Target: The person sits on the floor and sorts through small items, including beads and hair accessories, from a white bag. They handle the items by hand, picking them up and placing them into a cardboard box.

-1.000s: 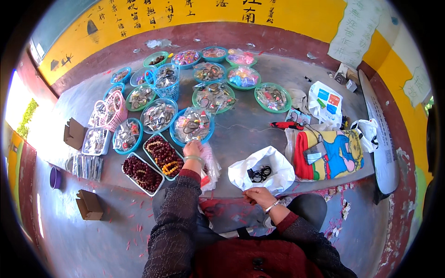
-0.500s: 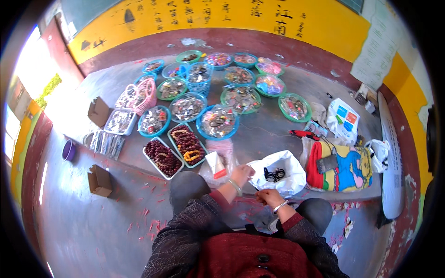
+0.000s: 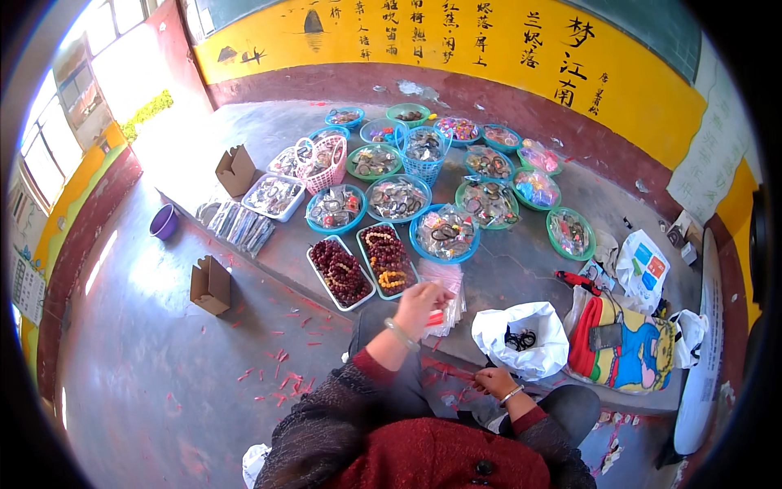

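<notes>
My left hand (image 3: 422,309), a pale bangle on its wrist, is raised over a stack of clear plastic bags (image 3: 454,303). Its fingertips are pinched together; anything between them is too small to make out. A red-and-white box (image 3: 435,319) shows partly behind that hand. My right hand (image 3: 495,381) is curled closed just below the near rim of a white plastic bag (image 3: 547,352), and I cannot make out what it holds. Inside this open bag lies a tangle of black cords (image 3: 519,339).
Left of the bags stand two trays of dark beads (image 3: 340,275), (image 3: 381,244). Behind are several baskets of small packaged goods (image 3: 444,235). A colourful folded blanket (image 3: 623,350) with a phone on it lies right. Cardboard boxes (image 3: 211,285) and a purple bucket (image 3: 164,222) stand left.
My left hand has moved from the white bag's left rim to up over the clear bags. My right hand has come slightly off the bag's near rim. The view has turned left.
</notes>
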